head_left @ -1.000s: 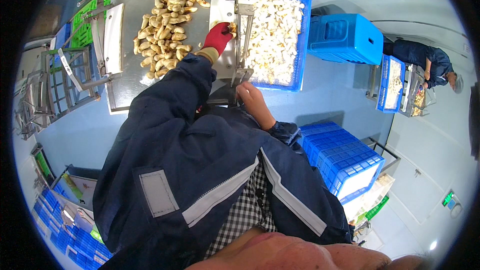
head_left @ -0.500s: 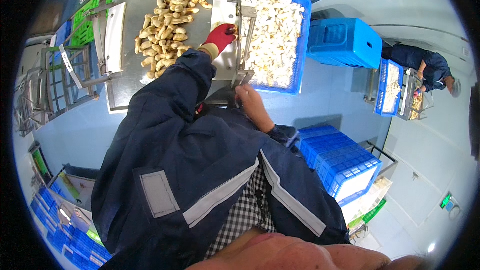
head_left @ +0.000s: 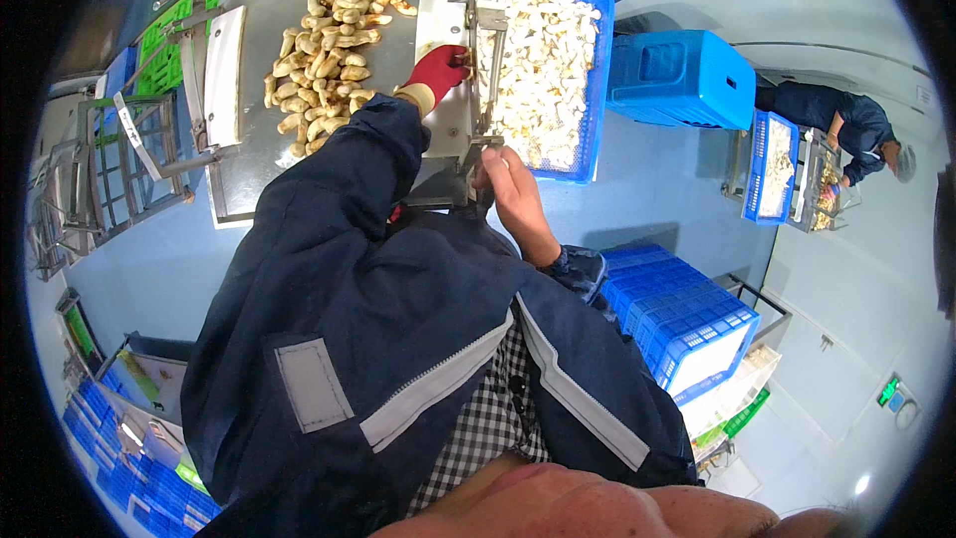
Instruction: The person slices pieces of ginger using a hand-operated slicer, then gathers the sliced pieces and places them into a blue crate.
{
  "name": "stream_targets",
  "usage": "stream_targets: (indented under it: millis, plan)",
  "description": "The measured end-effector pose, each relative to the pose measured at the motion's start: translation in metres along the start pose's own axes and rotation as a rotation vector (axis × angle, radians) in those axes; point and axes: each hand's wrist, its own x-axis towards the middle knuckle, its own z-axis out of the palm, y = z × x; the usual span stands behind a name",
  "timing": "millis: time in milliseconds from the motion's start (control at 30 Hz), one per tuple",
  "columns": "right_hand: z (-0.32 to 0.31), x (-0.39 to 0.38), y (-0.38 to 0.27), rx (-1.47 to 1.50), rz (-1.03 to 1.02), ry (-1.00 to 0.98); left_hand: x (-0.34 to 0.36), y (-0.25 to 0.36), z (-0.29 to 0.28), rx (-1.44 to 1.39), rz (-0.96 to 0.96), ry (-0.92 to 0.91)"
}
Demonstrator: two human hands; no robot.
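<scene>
My left hand (head_left: 438,77), in a red glove with a pale cuff, lies on the white cutting board (head_left: 439,28). Its fingers are curled against the metal blade frame (head_left: 491,75) of a hand cutter; whatever they hold is hidden. Bare, my right hand (head_left: 516,197) is closed round the near end of the cutter's handle, which it mostly covers. To the left, many whole, thick-stemmed mushrooms (head_left: 324,65) are heaped on the steel table (head_left: 237,177). Beyond the blade, pale mushroom slices (head_left: 543,70) fill a blue plastic basket (head_left: 603,45).
A large blue bin (head_left: 682,80) stands right of the basket. Stacked blue crates (head_left: 672,314) are close to my right elbow. At far right a co-worker (head_left: 846,120) bends over another basket (head_left: 770,169). A second white board (head_left: 225,75) sits at the table's left edge.
My right hand has moved up and slightly away from me at the cutter's near end. My left hand keeps its place by the blade. The whole view has shifted slightly.
</scene>
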Motion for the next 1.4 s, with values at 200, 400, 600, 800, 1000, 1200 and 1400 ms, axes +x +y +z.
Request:
stream_targets:
  millis: [200, 400, 600, 800, 1000, 1200, 1400]
  plan:
    - [-0.004, 0.006, 0.089, -0.095, -0.052, -0.002, 0.017, 0.010, 0.015, -0.064, -0.114, -0.073]
    - [0.000, -0.007, -0.009, -0.011, 0.046, -0.003, 0.005, 0.005, -0.007, -0.145, -0.119, -0.128]
    - [-0.003, 0.005, 0.091, -0.091, -0.047, -0.010, 0.023, -0.004, 0.013, -0.126, -0.150, -0.014]
    - [-0.003, 0.000, 0.033, -0.103, 0.002, -0.068, 0.015, 0.003, 0.004, -0.180, -0.185, -0.035]
    - [-0.011, 0.006, 0.037, 0.138, 0.091, -0.110, 0.013, 0.019, 0.012, -0.067, -0.242, -0.013]
    - [-0.002, 0.013, 0.105, -0.137, -0.061, -0.108, 0.011, 0.005, 0.009, -0.389, -0.207, -0.010]
    - [-0.004, 0.014, 0.111, -0.176, -0.088, -0.113, 0.007, 0.010, 0.021, -0.137, -0.203, 0.102]
